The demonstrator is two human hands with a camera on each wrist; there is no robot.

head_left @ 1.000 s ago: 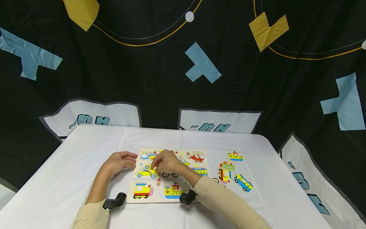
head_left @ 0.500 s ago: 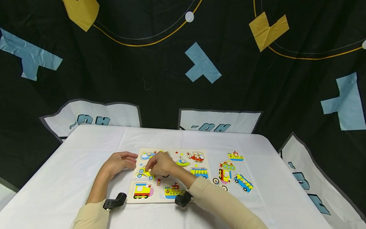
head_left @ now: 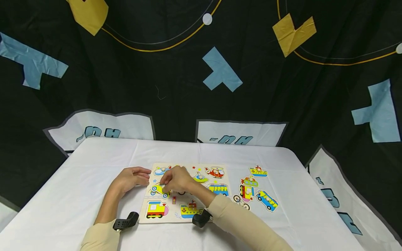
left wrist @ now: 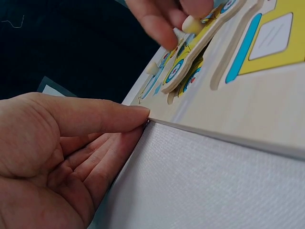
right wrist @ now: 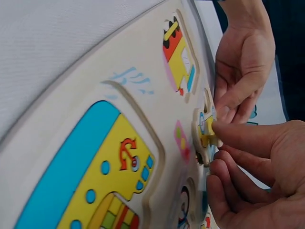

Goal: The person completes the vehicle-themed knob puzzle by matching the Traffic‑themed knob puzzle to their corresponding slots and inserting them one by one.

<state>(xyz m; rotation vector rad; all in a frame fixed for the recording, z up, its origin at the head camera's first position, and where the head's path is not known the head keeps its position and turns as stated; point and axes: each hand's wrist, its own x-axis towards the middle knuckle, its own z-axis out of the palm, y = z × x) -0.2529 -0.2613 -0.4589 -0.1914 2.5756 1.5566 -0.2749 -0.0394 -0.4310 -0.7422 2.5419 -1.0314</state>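
While the yellow car piece [head_left: 159, 190] hangs tilted over its recess, the entries run as follows.

Step in hand: seating the car piece in the puzzle board [head_left: 188, 218]; judged partly done, one end lifted in the left wrist view.
Advice: level the piece over the cut-out, match the outline, then lower it without force; a tilted edge would likely catch on the rim.
Right hand [head_left: 177, 179]: fingertips [right wrist: 224, 131] pinching the small pale knob on the car piece, from above.
Left hand [head_left: 130, 179]: fingers straight and together, tips touching the left edge of the board, holding nothing.
Car piece, place: left half of the board, middle row, directly under the right hand and just right of the left hand.
Neighbours on board: train piece [head_left: 156, 209] nearer, plane piece [head_left: 161, 170] farther, ship piece [head_left: 190, 210] near and to the right, helicopter piece [head_left: 215, 172] far right.
Loose pieces [head_left: 255, 190]: several vehicle shapes lying on the tabletop [head_left: 78, 195] to the right of the board, apart from it.
Surface: white cloth over the tabletop.
Backdrop: black cloth [head_left: 141, 87] with blue and yellow patches, beyond the far edge.
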